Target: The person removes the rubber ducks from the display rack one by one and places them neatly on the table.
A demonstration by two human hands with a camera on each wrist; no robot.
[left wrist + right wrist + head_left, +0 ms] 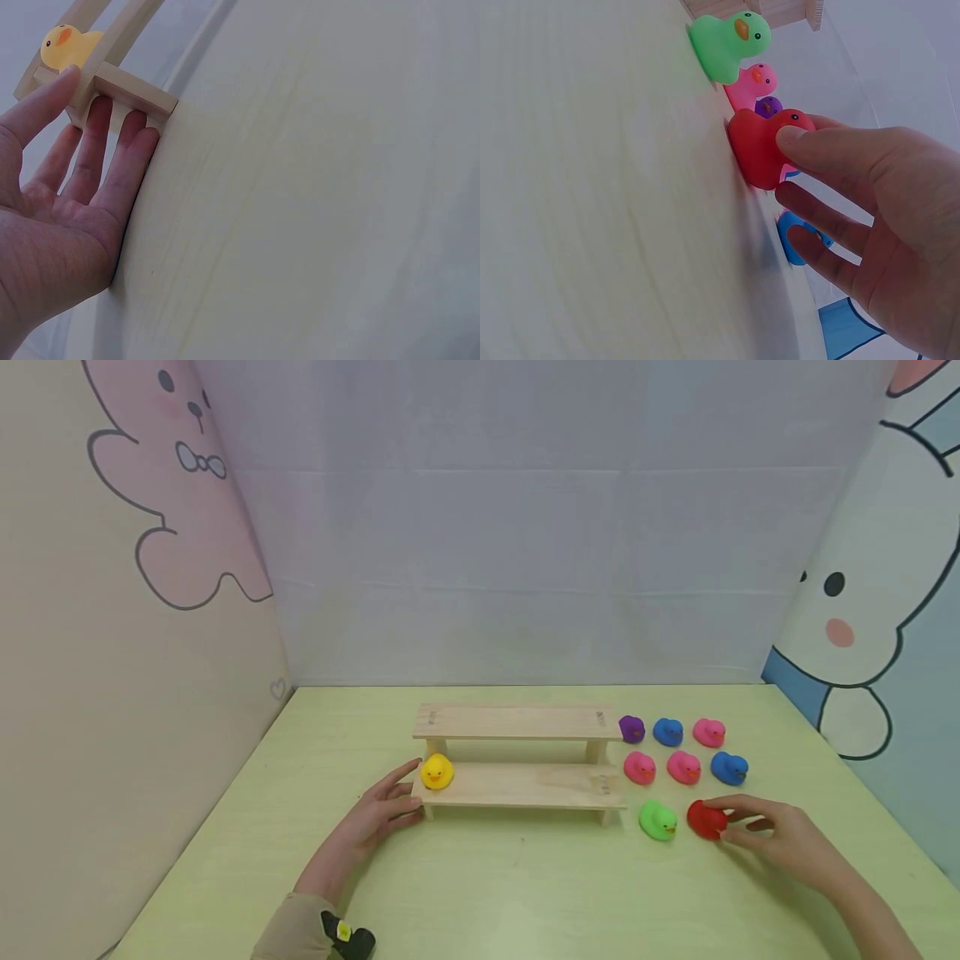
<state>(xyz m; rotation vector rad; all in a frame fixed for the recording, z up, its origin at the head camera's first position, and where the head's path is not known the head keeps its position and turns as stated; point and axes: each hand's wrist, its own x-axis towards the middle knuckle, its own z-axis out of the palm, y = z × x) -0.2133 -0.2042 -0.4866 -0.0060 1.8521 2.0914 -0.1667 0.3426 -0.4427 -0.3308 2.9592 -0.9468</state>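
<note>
A red rubber duck (707, 820) is pinched at its head between the thumb and forefinger of my right hand (776, 839), low over the table. The other fingers of that hand hang loosely curved in the right wrist view. A green rubber duck (658, 821) sits just left of the red one. My left hand (372, 814) touches the left end of a two-step wooden shelf (517, 787) with extended fingers, the thumb by the lower board in the left wrist view. On that lower step, at its left end, stands a yellow rubber duck (437, 772).
Right of the shelf, further ducks stand in two rows: a purple duck (632, 729), a blue duck (667, 732) and a pink duck (708, 732) behind, two pink and one blue in front. The pale table (480, 885) meets a back wall (480, 568) and side walls with cartoon figures.
</note>
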